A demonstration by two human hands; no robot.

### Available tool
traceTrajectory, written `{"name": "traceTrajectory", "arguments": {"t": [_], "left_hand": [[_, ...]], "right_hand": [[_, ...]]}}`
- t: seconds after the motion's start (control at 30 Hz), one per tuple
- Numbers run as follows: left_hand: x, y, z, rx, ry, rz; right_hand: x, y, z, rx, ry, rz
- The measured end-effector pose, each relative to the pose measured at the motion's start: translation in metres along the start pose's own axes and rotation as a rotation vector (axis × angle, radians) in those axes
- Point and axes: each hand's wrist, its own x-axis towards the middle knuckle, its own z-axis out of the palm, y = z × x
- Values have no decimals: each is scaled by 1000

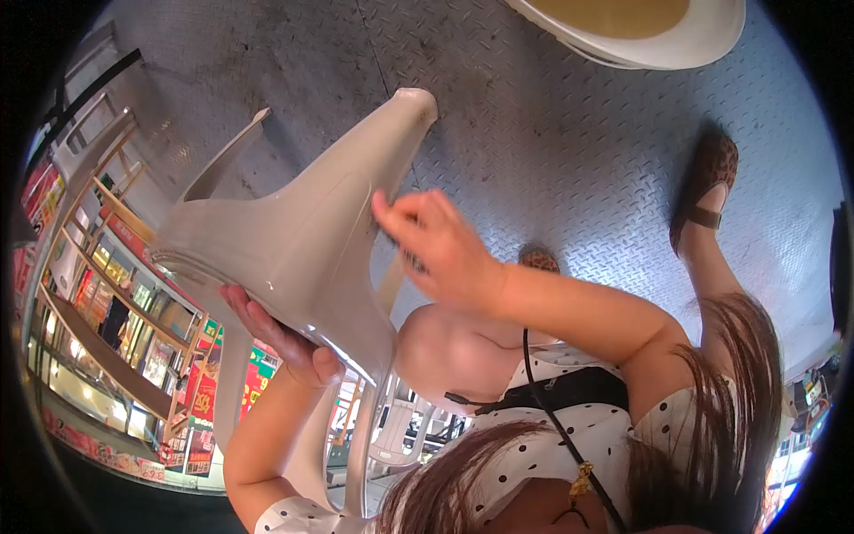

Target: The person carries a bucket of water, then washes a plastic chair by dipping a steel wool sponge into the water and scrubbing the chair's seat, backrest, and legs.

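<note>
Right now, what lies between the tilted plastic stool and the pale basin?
In the head view, only grey, patterned metal floor lies between the plastic stool and the pale basin.

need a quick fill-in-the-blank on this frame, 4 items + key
1. The hand lying against the pale stool is the person's ___ one.
2. The tapered part of the stool reaching toward the picture's top is a ___.
3. The person's white shirt is patterned with small black ___.
4. The rim of the basin, cut off by the picture's top edge, is ___ in colour.

Missing words: left; leg; dots; white
</note>
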Motion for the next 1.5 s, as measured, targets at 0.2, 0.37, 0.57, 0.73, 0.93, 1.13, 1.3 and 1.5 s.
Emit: {"name": "traceTrajectory", "arguments": {"t": [0.2, 0.37, 0.57, 0.73, 0.93, 1.13, 1.3, 1.5], "left_hand": [[2, 0, 1, -12, 16, 6], [-3, 5, 0, -24, -8, -28], [-9, -2, -6, -66, -52, -37], [-4, 2, -5, -59, -47, -44], [0, 6, -4, -20, -21, 4], [-1, 0, 1, -52, 36, 8], [-3, 1, 4, -36, 58, 9], [-2, 2, -4, 26, 17, 36]], "right_hand": [[1, -7, -1, 24, -37, 18], [14, 40, 5, -49, 57, 257], [-1, 17, 18, 50, 30, 269], [20, 70, 19, -80, -6, 422], [16, 64, 20, -124, 25, 421], [16, 54, 19, -113, -1, 397], [35, 106, 11, -156, 142, 299], [61, 99, -1, 7, 547, 173]]}}
